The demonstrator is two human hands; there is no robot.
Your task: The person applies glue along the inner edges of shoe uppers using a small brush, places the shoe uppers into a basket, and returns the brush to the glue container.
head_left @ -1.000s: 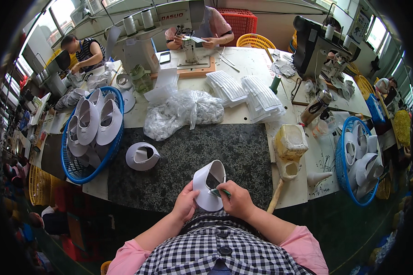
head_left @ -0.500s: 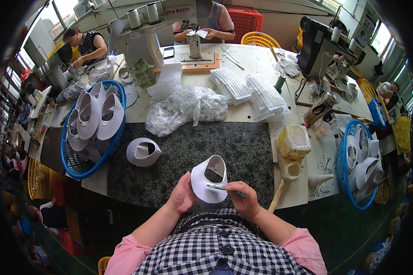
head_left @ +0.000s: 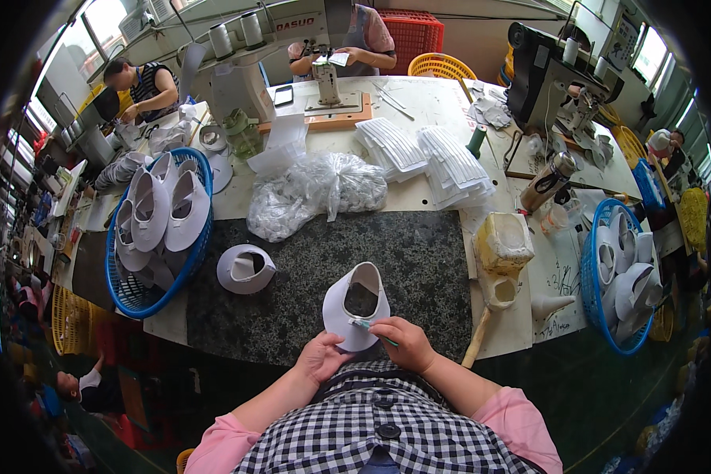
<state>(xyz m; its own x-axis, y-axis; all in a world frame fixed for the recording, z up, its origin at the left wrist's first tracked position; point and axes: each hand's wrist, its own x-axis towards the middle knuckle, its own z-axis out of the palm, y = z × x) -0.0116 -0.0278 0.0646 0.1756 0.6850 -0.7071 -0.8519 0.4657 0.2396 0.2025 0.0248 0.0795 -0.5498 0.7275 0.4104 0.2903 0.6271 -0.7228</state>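
Note:
A white shoe upper (head_left: 338,310) is held tilted over the near edge of the dark mottled work board (head_left: 419,268), its oval opening facing up and away. My left hand (head_left: 322,357) is closed on its lower left edge, fingers partly hidden beneath. In my right hand (head_left: 407,343) is a slim green-handled brush (head_left: 389,340), gripped like a pen, its pale tip touching the upper just below the opening. A second white shoe upper (head_left: 234,278) lies on the board to the left, apart from both hands.
Blue baskets of white uppers stand at left (head_left: 117,272) and right (head_left: 589,296). A yellowed glue container (head_left: 504,241) sits right of the board beside a wooden handle (head_left: 477,336). Behind are a plastic bag (head_left: 316,189), stacked white strips (head_left: 454,162) and a sewing machine (head_left: 325,83); other people work beyond.
My left hand has slid from the upper's left side down to its lower edge. The brush tip has shifted left and is closer to the opening. The upper has turned slightly.

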